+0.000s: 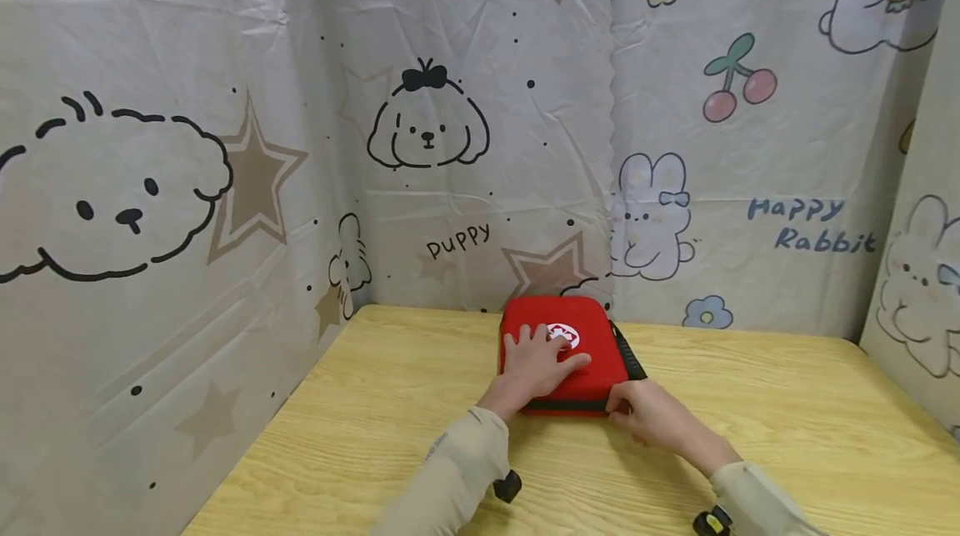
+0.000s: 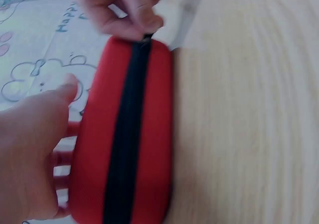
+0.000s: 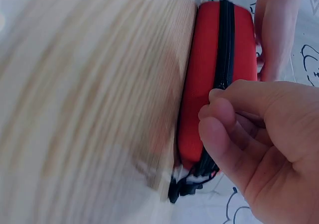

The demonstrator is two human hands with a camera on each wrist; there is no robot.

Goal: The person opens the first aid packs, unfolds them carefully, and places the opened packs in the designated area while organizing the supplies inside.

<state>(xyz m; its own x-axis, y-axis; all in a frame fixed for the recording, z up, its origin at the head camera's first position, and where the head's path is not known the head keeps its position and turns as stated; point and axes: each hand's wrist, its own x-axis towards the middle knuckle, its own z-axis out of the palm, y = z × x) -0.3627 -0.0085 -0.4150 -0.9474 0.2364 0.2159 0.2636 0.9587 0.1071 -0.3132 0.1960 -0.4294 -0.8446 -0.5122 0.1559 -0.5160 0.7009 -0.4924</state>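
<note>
A red zippered case [image 1: 592, 378] with a round white emblem lies flat on the table, its black zipper [image 2: 127, 114] running along the near side. My left hand [image 1: 534, 363] rests on its lid, fingers spread. At the near right corner, my right hand [image 1: 652, 415] pinches the zipper pull, a bit of which shows black at the fingertips in the left wrist view. Fingers mostly cover the pull in the right wrist view. Black cord pulls [image 3: 189, 186] dangle from the case's end there, and a black strap [image 1: 628, 351] lies along the right side.
The pale wooden table [image 1: 750, 419] meets hanging printed curtains [image 1: 465, 202] at the back and both sides. The case sits near the back curtain. Black devices are worn at both wrists, under the light sleeves [image 1: 457, 469].
</note>
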